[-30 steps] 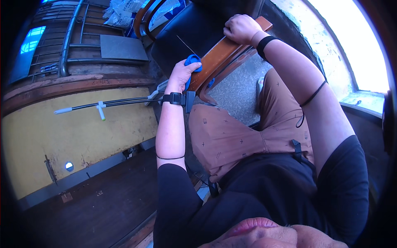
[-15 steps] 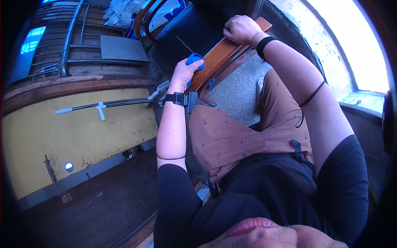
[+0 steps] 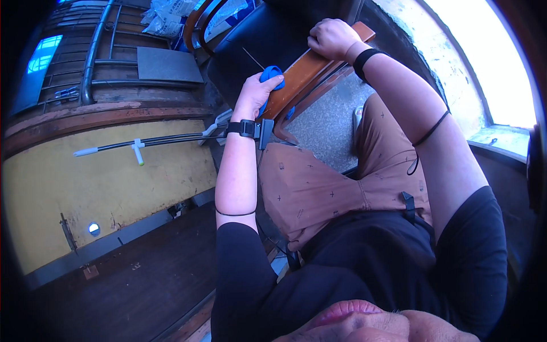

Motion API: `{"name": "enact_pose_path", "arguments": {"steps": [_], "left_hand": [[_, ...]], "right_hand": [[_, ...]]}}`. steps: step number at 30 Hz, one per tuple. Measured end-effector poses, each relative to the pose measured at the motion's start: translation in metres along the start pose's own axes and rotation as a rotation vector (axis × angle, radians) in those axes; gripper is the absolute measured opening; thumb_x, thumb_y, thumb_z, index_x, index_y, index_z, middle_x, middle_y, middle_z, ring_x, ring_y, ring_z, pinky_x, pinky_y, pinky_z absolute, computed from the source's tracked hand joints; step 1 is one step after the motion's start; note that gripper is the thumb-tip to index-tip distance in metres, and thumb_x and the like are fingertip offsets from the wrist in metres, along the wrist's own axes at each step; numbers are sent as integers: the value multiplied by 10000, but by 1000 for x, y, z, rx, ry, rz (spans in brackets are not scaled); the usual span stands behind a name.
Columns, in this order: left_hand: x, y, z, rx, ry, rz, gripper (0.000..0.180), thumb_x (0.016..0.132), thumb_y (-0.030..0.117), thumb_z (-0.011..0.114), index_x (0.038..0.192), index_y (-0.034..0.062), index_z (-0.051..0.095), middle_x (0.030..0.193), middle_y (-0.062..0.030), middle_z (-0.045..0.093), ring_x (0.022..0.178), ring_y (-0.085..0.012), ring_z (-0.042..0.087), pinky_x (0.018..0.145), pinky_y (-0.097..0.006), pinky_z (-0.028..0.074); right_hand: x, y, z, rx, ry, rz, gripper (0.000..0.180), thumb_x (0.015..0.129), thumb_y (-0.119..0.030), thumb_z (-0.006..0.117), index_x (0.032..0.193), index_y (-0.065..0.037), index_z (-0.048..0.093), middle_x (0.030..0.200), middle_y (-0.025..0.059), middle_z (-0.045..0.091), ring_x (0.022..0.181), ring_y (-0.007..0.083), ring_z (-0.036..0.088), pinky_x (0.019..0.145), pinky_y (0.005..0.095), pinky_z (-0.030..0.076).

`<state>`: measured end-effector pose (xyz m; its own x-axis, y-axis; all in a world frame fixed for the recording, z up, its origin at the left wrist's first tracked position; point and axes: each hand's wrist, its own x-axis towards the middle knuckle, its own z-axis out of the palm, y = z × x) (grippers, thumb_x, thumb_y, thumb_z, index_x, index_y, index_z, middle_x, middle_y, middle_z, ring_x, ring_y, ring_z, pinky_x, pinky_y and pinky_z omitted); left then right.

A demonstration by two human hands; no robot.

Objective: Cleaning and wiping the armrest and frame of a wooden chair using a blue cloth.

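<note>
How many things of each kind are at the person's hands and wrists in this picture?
Blue cloth, in the left hand: 1
Brown wooden armrest, under the right hand: 1
Black wristbands, left and right: 2
Total: 4

Blue cloth (image 3: 272, 76) bunched in the left hand (image 3: 256, 94). Reddish-brown polished wooden armrest (image 3: 296, 77) under the right hand (image 3: 331, 38). Black chair upholstery (image 3: 256, 40) at far centre. Black wristbands, one per wrist. Tan shorts (image 3: 319, 188) with small dark cross marks. Black shirt (image 3: 364, 262). Yellow wall panel (image 3: 85, 194) at left, dark brown floorboards (image 3: 131, 285) near left. Grey speckled floor (image 3: 325, 122) between the knees.
</note>
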<state>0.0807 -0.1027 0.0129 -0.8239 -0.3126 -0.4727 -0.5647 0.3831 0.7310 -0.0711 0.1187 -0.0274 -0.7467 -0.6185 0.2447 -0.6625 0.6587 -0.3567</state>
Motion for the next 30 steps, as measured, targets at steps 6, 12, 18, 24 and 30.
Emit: {"name": "enact_pose_path", "arguments": {"steps": [6,12,18,24,30], "left_hand": [[9,-19,-15,30,-98,58,562,891,394,791,1309,40,664,1223,-133,694,1156,-241,638,1087,-414,448],[-16,-51,-38,10,-125,-2,615,873,401,810,1357,64,636,1265,-124,678,1205,-256,618,1105,-414,440],[-23,-67,-37,16,-36,42,720,832,457,847,1386,65,607,1279,-117,675,1213,-262,620,1095,-415,463],[-28,-52,-28,92,-36,58,692,836,421,840,1369,49,604,1264,-117,666,1187,-252,628,1052,-397,503],[-27,-57,-32,26,-41,58,659,840,384,827,1359,41,609,1250,-121,665,1178,-248,625,1060,-400,492]], "right_hand": [[1,0,-1,6,17,-23,361,982,-275,542,932,-20,793,957,179,742,906,317,710,936,409,570],[0,3,3,16,12,-7,353,978,-265,547,927,-15,792,961,179,743,903,322,709,936,397,571],[0,6,8,9,74,-31,373,988,-288,529,906,-41,795,912,167,746,848,310,717,898,419,585],[0,6,8,14,79,-32,369,981,-285,528,903,-45,798,898,170,744,845,315,716,899,417,583],[0,3,8,10,74,-35,367,979,-285,525,913,-47,797,919,171,747,847,321,715,901,420,583]]}}
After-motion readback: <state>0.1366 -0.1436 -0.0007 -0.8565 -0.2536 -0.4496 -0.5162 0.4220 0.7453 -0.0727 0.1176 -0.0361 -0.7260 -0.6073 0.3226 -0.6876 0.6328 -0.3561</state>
